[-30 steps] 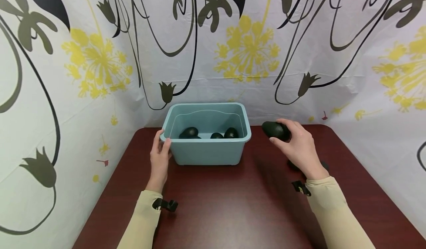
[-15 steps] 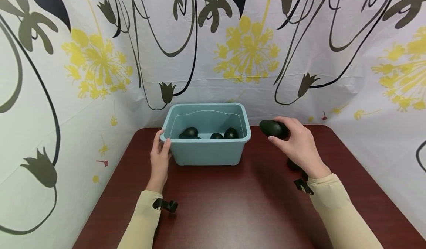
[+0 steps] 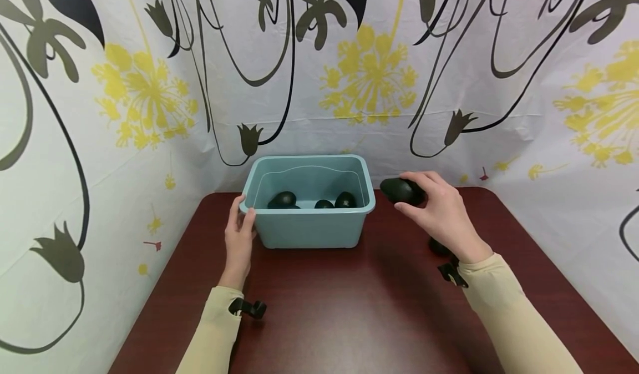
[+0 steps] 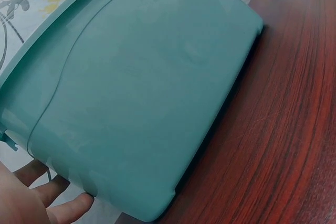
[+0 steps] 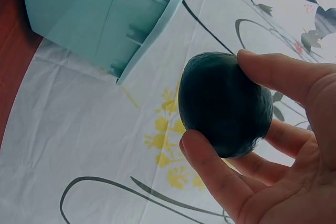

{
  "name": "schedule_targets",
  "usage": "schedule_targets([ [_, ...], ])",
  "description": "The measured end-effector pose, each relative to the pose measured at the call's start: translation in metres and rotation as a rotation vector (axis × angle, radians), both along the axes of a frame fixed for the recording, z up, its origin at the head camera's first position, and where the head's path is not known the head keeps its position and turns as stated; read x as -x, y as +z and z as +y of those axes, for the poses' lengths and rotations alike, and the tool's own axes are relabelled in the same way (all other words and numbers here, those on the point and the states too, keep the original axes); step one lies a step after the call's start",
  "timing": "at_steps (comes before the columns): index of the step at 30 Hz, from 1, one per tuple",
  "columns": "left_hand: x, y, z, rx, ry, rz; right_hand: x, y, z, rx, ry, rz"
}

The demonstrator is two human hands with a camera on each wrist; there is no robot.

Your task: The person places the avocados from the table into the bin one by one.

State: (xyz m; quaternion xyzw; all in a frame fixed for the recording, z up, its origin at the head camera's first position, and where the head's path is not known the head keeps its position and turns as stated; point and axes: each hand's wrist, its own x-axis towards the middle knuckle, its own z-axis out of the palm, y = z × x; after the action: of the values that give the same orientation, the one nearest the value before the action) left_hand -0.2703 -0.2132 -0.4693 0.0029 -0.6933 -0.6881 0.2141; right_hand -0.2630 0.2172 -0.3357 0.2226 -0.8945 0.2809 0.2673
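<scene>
Between the thumb and fingers of my right hand is a dark green avocado, held in the air just right of a light blue plastic bin. In the right wrist view the avocado is pinched with its rounded end showing, apart from the bin. My left hand grips the bin's front left corner at the rim; in the left wrist view its fingers touch the bin's side wall. Several avocados lie inside the bin, partly hidden by its front wall.
Another dark avocado lies on the reddish-brown table, partly covered by my right hand and wrist. Behind the table hangs a white flower-patterned cloth. Black straps sit around both wrists.
My right hand has moved a little left and slightly up with the avocado, closer to the bin. My left hand and the bin have stayed in place.
</scene>
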Motion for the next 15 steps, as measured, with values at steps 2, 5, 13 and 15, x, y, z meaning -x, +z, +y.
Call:
schedule_targets([
  [2, 0.000, 0.000, 0.000, 0.004, 0.001, -0.003, 0.000, 0.002, -0.002, -0.003, 0.010, 0.002],
  [5, -0.001, 0.003, 0.001, 0.005, -0.001, -0.012, 0.000, 0.005, -0.004, -0.005, 0.025, 0.007],
  [13, -0.015, 0.022, 0.005, 0.001, -0.035, -0.027, 0.000, 0.017, -0.011, -0.016, 0.052, 0.031],
  [15, -0.018, 0.025, 0.007, 0.003, -0.036, -0.032, 0.000, 0.018, -0.013, -0.020, 0.058, 0.036],
])
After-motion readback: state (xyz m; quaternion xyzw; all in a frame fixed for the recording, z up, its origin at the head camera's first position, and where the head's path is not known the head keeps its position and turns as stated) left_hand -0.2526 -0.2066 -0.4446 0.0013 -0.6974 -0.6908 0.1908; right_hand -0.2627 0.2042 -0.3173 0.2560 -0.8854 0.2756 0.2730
